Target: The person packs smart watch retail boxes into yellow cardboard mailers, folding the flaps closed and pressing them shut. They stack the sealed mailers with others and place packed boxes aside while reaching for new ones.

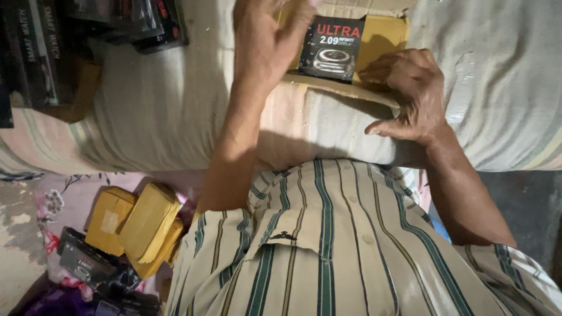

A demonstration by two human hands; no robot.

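- Black product box (332, 48) is seen standing in the open cardboard carton (383, 32) at the top of the view, on top of a pale, faintly striped cushion (146, 105) right in front of the person.
- It's held by the left hand (270, 41), fingers wrapped over its left edge and upper corner, so that hand is counted as gripping the box.
- The right hand (410, 93) isn't on the box at all; it's laid on the carton's front flap (339, 88) just to the right, fingers curled and pressed down, nothing gripped inside it as far as can be told.
- Key relation: the box sits between the two hands, touching the left one and a small gap away from the right, so the left hand is clearly the nearer one.
- Its long axis looks to run away from the body, roughly up-down in the view, tilted slightly; the printed face is turned up toward the camera and its lower end is tucked behind the flap.
- How deep it goes into the carton can't be told, since the flap hides it.
- Off to the lower left, a few yellow wrapped packets (146, 225) and some more dark boxes (88, 260) are piled on a floral cloth, well apart from both hands.
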